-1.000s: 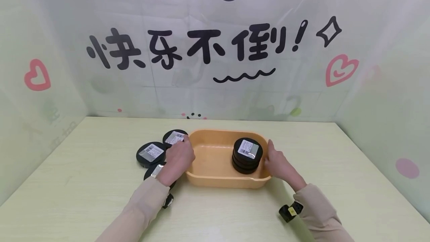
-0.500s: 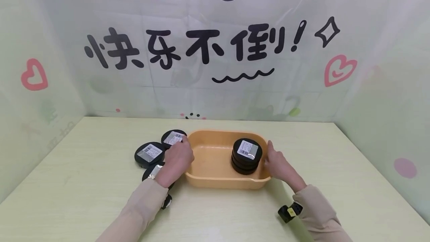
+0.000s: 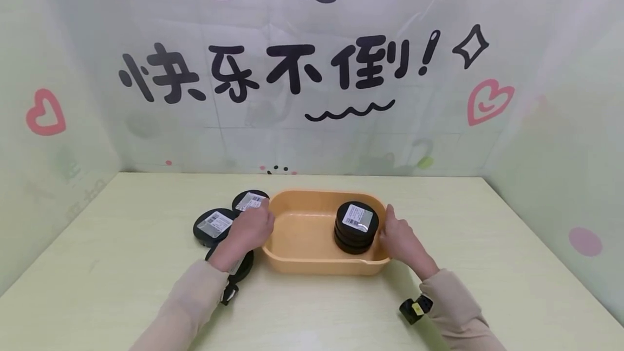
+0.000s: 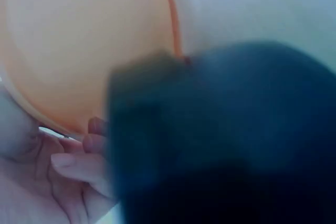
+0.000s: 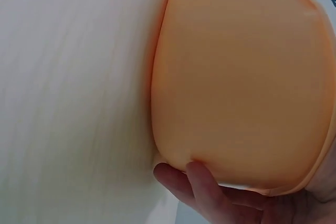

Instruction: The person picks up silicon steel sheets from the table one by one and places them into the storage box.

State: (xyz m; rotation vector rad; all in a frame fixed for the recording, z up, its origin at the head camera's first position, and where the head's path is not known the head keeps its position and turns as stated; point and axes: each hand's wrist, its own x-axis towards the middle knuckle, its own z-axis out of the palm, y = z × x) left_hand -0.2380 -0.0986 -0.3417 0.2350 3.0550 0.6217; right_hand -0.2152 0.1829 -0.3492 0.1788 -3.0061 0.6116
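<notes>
An orange plastic basin [image 3: 302, 232] sits mid-table. Inside, toward its right end, stands a stack [image 3: 356, 229] of black round flat containers, the top one with a silver-white barcode label. My left hand [image 3: 251, 229] holds the basin's left end; in the left wrist view its fingers [image 4: 79, 166] curl beside the rim. The basin's right end is gripped by my right hand [image 3: 402, 240], thumb up along the rim, with curled fingers [image 5: 205, 187] against the wall in the right wrist view. Below and beside my left hand lie more containers [image 3: 214, 226], partly covered by the hand and forearm.
One black container [image 3: 249, 199] lies behind my left hand, another [image 3: 244, 267] under the forearm. A dark blurred shape [image 4: 226, 129] blocks much of the left wrist view. A printed cloth backdrop [image 3: 273, 140] stands behind the pale table [image 3: 312, 313].
My left hand and forearm have shifted slightly left, uncovering more of the basin's left edge and of the nearest container. The right hand keeps its hold. The head view has drifted a little.
</notes>
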